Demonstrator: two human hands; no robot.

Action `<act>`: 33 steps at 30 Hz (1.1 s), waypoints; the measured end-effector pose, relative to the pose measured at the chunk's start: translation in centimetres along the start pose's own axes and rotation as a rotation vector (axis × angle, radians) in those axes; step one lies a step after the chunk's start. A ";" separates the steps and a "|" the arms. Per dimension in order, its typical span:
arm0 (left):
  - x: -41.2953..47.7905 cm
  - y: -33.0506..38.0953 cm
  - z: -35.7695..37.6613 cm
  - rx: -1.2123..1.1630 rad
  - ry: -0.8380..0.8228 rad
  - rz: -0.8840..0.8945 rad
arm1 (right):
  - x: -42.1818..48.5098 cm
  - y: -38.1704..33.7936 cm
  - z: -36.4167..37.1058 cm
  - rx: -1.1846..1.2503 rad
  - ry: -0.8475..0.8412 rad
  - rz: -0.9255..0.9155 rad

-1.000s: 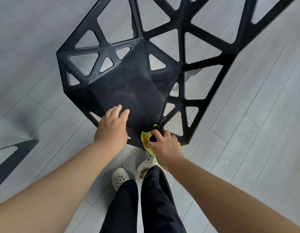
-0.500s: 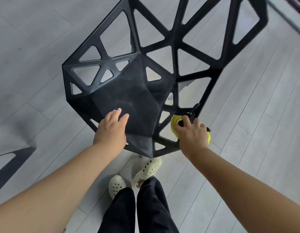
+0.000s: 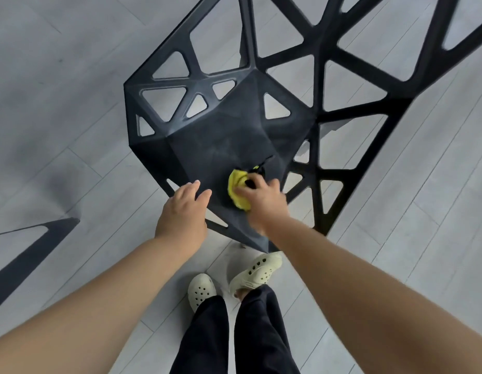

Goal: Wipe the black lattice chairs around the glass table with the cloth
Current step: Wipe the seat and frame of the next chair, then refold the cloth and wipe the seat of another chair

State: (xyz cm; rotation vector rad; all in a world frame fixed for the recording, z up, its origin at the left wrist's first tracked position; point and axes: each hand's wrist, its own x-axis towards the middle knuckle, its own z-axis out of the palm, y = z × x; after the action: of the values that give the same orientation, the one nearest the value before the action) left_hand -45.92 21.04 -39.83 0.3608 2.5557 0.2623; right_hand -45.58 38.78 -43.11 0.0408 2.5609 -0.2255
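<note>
A black lattice chair (image 3: 223,136) stands right in front of me, its solid seat panel ringed by triangular openings and its backrest reaching to the upper right. My right hand (image 3: 264,203) presses a bunched yellow cloth (image 3: 238,190) onto the near part of the seat; a black edge of the cloth sticks out past the fingers. My left hand (image 3: 184,209) lies flat on the seat's near left edge, fingers together, holding nothing. The right hand is slightly blurred.
Grey plank floor (image 3: 72,117) surrounds the chair. A dark slanted piece of another chair or frame (image 3: 26,255) pokes in at the left edge. My feet in pale perforated clogs (image 3: 202,290) and dark trousers (image 3: 234,338) stand just below the seat's front corner.
My right hand with the cloth has moved from the lattice on the seat's right side onto the solid seat panel, close to my left hand. The left hand has stayed on the seat edge.
</note>
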 end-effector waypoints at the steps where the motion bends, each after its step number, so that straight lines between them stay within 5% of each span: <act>1: -0.2 0.1 -0.2 -0.007 -0.009 -0.009 | -1.0 -0.7 0.7 0.006 0.022 -0.050; 7: -2.2 0.4 -4.7 -0.055 -0.032 -0.055 | -6.5 -2.5 0.4 0.152 -0.223 -0.149; 16: -9.4 1.4 -16.6 -0.251 -0.154 -0.064 | -14.3 -7.1 -14.2 1.114 0.055 0.134; 21: -14.3 3.3 -24.2 -0.523 -0.028 -0.106 | -17.4 -11.4 -22.5 1.280 0.100 0.052; 26: -18.3 2.0 -27.8 -0.907 0.135 -0.256 | -20.6 -15.0 -27.2 1.389 0.010 -0.092; 33: -25.8 0.7 -30.1 -1.397 0.341 -0.298 | -23.6 -16.8 -30.9 1.472 -0.360 -0.302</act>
State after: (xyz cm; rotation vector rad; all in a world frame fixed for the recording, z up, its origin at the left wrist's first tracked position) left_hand -40.93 10.39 -1.96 -0.6227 2.0162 1.8971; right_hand -43.54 27.85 -2.24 0.1401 1.5262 -1.9216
